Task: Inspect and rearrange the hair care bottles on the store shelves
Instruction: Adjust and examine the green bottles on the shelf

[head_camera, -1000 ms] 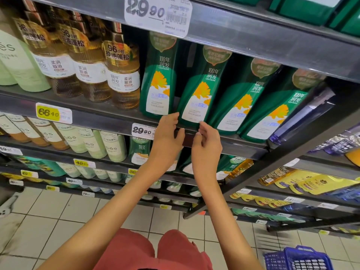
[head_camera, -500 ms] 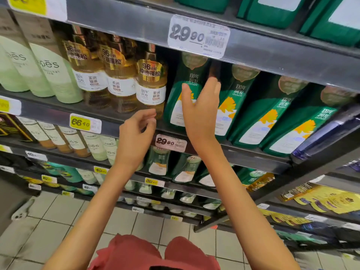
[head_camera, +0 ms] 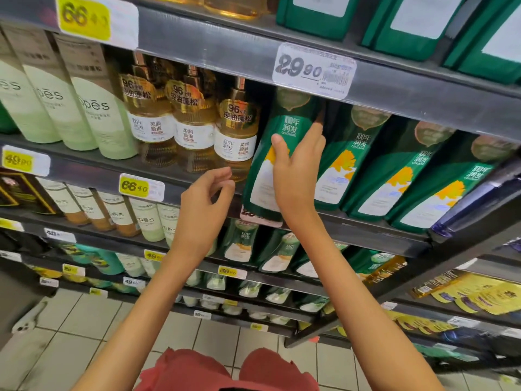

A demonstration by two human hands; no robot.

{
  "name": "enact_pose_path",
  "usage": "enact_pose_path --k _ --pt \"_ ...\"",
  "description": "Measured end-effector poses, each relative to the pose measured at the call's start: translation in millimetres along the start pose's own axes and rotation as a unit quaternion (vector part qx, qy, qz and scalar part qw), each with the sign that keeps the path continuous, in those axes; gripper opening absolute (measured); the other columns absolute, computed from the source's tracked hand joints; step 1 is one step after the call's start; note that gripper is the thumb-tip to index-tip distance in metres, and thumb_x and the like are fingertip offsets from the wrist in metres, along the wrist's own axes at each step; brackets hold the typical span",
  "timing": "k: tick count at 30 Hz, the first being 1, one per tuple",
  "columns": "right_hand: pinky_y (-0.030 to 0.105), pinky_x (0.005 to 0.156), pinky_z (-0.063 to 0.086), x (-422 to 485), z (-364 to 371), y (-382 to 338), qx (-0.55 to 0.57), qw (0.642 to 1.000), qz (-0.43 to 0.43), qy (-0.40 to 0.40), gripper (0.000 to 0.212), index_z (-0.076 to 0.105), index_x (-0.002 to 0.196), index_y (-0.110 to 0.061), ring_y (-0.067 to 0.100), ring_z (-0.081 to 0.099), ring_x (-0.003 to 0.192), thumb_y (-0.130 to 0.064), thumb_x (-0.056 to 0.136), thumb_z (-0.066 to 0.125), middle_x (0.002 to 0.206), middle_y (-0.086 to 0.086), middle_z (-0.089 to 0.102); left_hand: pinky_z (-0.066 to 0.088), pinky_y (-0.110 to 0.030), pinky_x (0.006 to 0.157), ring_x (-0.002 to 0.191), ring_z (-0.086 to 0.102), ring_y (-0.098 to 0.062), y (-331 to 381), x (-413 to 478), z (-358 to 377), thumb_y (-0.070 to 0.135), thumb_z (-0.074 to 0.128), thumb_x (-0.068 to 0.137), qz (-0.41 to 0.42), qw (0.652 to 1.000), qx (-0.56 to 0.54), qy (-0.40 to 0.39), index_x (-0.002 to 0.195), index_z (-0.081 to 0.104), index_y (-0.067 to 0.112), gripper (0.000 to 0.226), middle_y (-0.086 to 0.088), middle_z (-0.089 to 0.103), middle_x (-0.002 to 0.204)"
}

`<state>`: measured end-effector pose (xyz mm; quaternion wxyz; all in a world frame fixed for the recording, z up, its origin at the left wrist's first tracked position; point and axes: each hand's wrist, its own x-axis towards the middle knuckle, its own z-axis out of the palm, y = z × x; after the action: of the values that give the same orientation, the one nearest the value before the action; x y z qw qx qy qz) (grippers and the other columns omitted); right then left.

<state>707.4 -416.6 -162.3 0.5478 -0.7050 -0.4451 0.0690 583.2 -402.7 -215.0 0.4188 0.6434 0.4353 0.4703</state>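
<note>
Fingers [head_camera: 317, 128] of the right hand [head_camera: 296, 170] are wrapped round the green bottle [head_camera: 287, 119], with the thumb laid on its front near the left edge and the others reaching round the right side. The bottle is grasped at mid-height, which is judged to give control of both ends while it is drawn out or straightened. The left hand [head_camera: 205, 198] is held just left of the bottle's lower part, in front of the shelf [head_camera: 84, 169]. Its fingers are loosely curled and nothing is held in them. It is judged to be kept there to take the base if needed.

The bottle is found at the left end of a row of matching green bottles [head_camera: 363, 165], just right of the amber pump bottles [head_camera: 236, 131]. Its base is seen at or slightly over the shelf's near edge, where a price tag is partly hidden behind it.

The long axis is seen running from the base, low and to the left, up to the cap, high and to the right under the shelf above. The printed front is turned outward towards the aisle. The neighbouring bottles are seen with a similar lean, so how far the bottle is truly tilted cannot be told.
</note>
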Motion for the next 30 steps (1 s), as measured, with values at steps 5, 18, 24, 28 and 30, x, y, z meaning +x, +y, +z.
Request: enact_pose_path --k 5,18,24,28,30 --pt "0.028 0.110 0.033 -42.1 -18.4 1.1 0.114 0.989 0.069 -0.057 0.065 0.016 0.150 -0.011 0.011 0.036 0.131 -0.023 0.096 0.051 0.146 0.006 0.036 0.042 -0.001 0.068 0.081 0.058 0.015 2.4 -27.2 1.9 0.046 0.050 0.085 -0.055 0.992 -0.041 -0.104 0.107 0.057 0.024 0.032 0.020 0.062 0.092" --pt "0.044 0.105 0.043 -89.5 -31.4 57.0 0.441 0.801 0.295 -0.279 0.062 0.053 0.131 -0.016 0.027 0.054 0.123 -0.058 0.086 0.043 0.131 0.013 0.059 0.053 -0.017 0.069 0.089 0.069 -0.009 -27.7 -84.3 -8.0 0.039 0.052 0.075 -0.220 0.904 -0.283 -0.231 0.100 0.065 0.025 0.031 0.005 0.074 0.096" --pt "0.044 0.102 0.044 -100.1 -28.5 70.4 0.533 0.736 0.243 -0.338 0.055 0.065 0.119 -0.010 0.031 0.056 0.119 -0.046 0.077 0.069 0.123 0.015 0.063 0.054 -0.020 0.069 0.087 0.069 -0.008 -37.4 -91.0 -12.8 0.042 0.050 0.080 -0.276 0.840 -0.371 -0.283 0.093 0.075 0.030 0.031 0.006 0.074 0.095" --pt "0.033 0.080 0.056 -97.9 -23.6 64.2 0.474 0.798 0.257 -0.271 0.042 0.067 0.104 -0.010 0.019 0.067 0.087 -0.039 0.075 0.076 0.094 0.005 0.070 0.053 -0.026 0.081 0.106 0.064 -0.018 -49.3 -88.5 -14.9 0.057 0.043 0.082 -0.304 0.832 -0.339 -0.317 0.118 0.062 0.028 0.050 0.000 0.068 0.115" --pt "0.028 0.069 0.056 -93.7 -19.6 60.0 0.402 0.846 0.266 -0.226 0.034 0.063 0.103 -0.007 0.016 0.068 0.077 -0.025 0.077 0.075 0.085 0.003 0.070 0.048 -0.030 0.094 0.119 0.056 -0.015 -51.6 -86.8 -10.7 0.052 0.028 0.093 -0.282 0.869 -0.277 -0.298 0.121 0.058 0.029 0.047 0.001 0.059 0.129"
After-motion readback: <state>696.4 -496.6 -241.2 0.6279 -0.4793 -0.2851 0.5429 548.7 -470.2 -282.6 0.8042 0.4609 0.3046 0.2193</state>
